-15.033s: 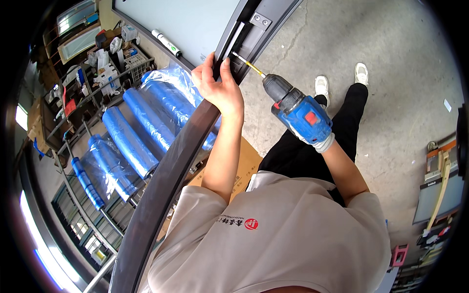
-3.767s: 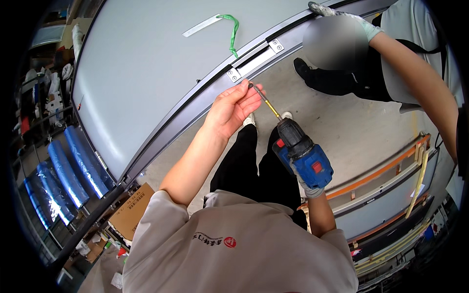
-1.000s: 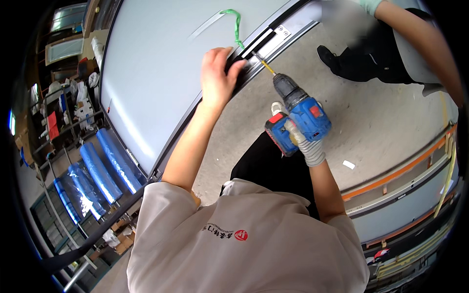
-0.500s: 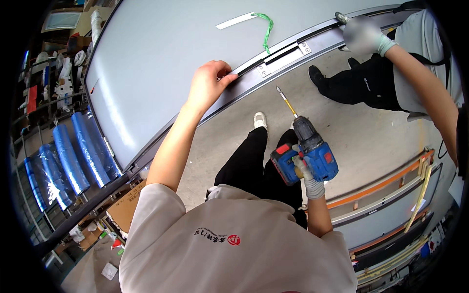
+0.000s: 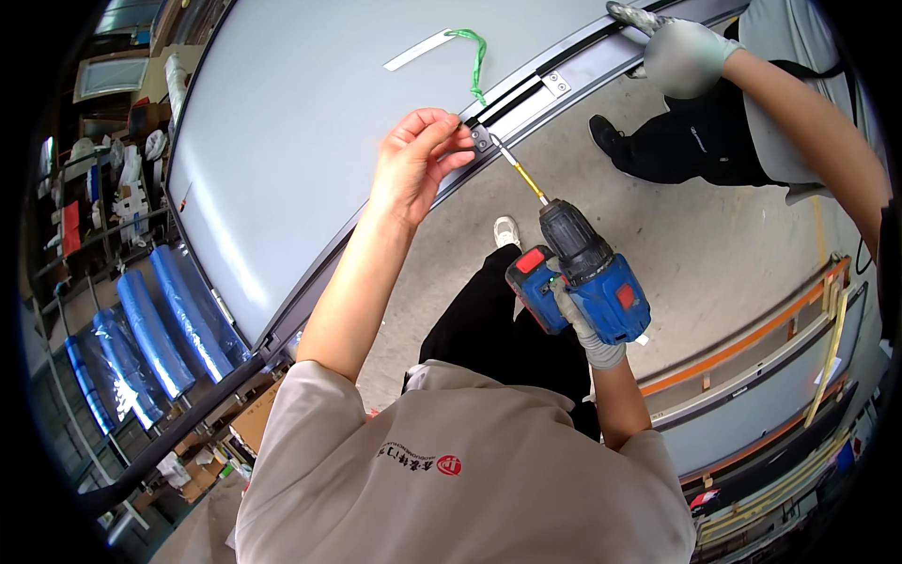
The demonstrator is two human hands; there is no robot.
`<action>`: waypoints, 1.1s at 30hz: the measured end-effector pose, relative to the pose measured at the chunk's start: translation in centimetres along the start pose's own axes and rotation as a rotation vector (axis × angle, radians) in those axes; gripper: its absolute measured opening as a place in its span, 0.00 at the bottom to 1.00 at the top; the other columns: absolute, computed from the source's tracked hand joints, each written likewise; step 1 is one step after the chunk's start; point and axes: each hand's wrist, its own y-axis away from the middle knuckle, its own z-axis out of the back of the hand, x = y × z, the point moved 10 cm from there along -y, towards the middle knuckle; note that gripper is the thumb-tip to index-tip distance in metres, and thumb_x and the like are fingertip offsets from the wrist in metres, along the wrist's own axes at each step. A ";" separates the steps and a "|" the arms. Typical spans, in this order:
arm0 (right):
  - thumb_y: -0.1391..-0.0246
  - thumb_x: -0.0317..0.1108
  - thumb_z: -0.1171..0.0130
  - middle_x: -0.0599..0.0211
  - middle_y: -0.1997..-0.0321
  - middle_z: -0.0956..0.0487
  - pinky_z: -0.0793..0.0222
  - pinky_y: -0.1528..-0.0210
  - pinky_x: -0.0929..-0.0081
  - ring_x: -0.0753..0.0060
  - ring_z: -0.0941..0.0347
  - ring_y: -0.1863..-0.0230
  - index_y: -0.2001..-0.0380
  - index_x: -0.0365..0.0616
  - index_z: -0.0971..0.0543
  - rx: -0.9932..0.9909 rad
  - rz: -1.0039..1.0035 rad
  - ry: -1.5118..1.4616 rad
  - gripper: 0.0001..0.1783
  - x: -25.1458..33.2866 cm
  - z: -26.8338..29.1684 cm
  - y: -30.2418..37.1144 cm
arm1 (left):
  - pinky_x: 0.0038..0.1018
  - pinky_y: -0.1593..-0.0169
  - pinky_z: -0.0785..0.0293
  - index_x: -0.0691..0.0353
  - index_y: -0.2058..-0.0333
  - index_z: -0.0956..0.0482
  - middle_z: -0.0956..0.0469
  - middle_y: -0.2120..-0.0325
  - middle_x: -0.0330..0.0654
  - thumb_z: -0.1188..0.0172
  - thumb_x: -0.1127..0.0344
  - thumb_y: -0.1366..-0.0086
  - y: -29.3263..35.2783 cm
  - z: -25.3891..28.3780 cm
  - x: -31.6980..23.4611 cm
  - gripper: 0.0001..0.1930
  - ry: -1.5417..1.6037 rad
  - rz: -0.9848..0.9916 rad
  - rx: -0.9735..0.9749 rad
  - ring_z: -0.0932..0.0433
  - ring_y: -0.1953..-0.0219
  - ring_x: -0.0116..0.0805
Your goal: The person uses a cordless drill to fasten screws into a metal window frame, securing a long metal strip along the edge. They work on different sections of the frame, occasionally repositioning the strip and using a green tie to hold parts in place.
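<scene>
Blue plastic-wrapped rolls (image 5: 150,329) lie on cluttered metal shelving (image 5: 85,235); a brown cardboard box (image 5: 254,423) sits just beside them, orange-edged frames (image 5: 752,348) well apart.

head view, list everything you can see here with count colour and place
panel: 1, pale grey, upper left
frame rail: 1, dark grey, along the panel's edge
small bracket: 1, grey, on the rail at the left fingertips
green strap: 1, on the panel, top
cordless drill: 1, blue and black, bit tip at the bracket
blue wrapped rolls: several, left
co-worker's gloved hand: 1, grey, on the rail, top right
left hand: bare, at the bracket
right hand: gloved, gripping the drill
</scene>
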 end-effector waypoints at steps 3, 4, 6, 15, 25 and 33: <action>0.53 0.29 0.42 0.64 0.60 0.25 0.32 0.60 0.81 0.76 0.29 0.65 0.54 0.40 0.30 -0.017 0.058 0.066 0.20 0.3 1.0 -0.2 | 0.28 0.60 0.22 0.69 0.62 0.27 0.24 0.68 0.47 0.43 0.70 0.41 -0.1 -2.3 1.5 0.10 0.160 0.085 0.018 0.23 0.66 0.35; 0.53 0.30 0.42 0.64 0.60 0.25 0.32 0.60 0.80 0.75 0.29 0.64 0.54 0.41 0.30 -0.024 0.067 0.076 0.21 0.1 1.4 -0.2 | 0.29 0.60 0.21 0.70 0.61 0.27 0.24 0.68 0.47 0.43 0.70 0.41 -0.2 -3.0 2.2 0.11 0.218 0.114 0.044 0.23 0.65 0.35; 0.54 0.33 0.43 0.64 0.60 0.25 0.32 0.59 0.79 0.74 0.29 0.63 0.54 0.41 0.30 -0.033 0.080 0.094 0.21 -0.1 2.0 -0.1 | 0.30 0.59 0.21 0.71 0.62 0.27 0.25 0.65 0.49 0.43 0.70 0.41 -0.4 -4.3 3.5 0.11 0.310 0.176 0.105 0.23 0.64 0.38; 0.55 0.45 0.43 0.62 0.58 0.25 0.31 0.57 0.73 0.67 0.28 0.60 0.55 0.43 0.30 -0.035 0.113 0.107 0.25 -0.8 4.4 -0.6 | 0.30 0.61 0.22 0.65 0.66 0.28 0.27 0.70 0.42 0.42 0.67 0.41 -0.6 -7.2 6.3 0.08 0.300 0.347 0.025 0.26 0.67 0.33; 0.57 0.66 0.53 0.50 0.48 0.34 0.38 0.47 0.62 0.54 0.35 0.49 0.48 0.38 0.36 0.016 -0.273 -0.593 0.44 -4.5 4.0 -2.7 | 0.13 0.80 0.40 0.62 0.71 0.29 0.43 0.86 0.28 0.42 0.67 0.41 -1.2 -7.6 7.9 0.07 0.452 0.471 -0.058 0.47 0.85 0.18; 0.60 0.75 0.57 0.43 0.39 0.44 0.49 0.38 0.55 0.45 0.46 0.40 0.44 0.34 0.41 0.531 -0.403 -1.964 0.55 -2.0 -0.1 -5.8 | 0.12 0.87 0.48 0.68 0.68 0.31 0.45 0.90 0.29 0.48 0.74 0.38 -3.5 -6.8 9.0 0.03 0.714 0.526 -0.197 0.49 0.89 0.18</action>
